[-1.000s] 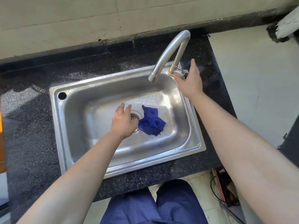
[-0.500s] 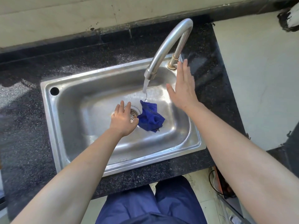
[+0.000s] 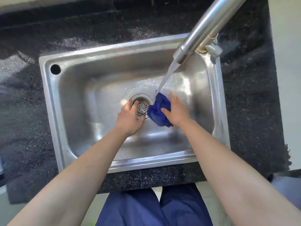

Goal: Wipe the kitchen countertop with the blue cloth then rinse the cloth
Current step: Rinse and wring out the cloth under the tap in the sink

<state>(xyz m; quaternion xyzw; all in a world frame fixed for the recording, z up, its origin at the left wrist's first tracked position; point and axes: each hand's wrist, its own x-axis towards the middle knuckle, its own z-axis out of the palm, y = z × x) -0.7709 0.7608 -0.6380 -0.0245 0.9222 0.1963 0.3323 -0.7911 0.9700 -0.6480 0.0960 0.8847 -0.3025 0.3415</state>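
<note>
Right hand (image 3: 178, 112) spread, thumb and fingers straight, touching blue cloth (image 3: 156, 115) on sink (image 3: 81, 98) floor under running tap (image 3: 203, 25). Left hand (image 3: 130, 119) relaxed, empty, over drain strainer (image 3: 142, 105) just beside cloth. Dark worktop (image 3: 247, 98) surrounds sink.

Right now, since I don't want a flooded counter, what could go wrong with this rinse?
1. The blue cloth lies bunched against the drain strainer; if it slides over, water may pool in the sink.
2. The water stream hits only the cloth's far edge, so the folds under the right hand may stay dirty, and spray may reach the countertop.
</note>
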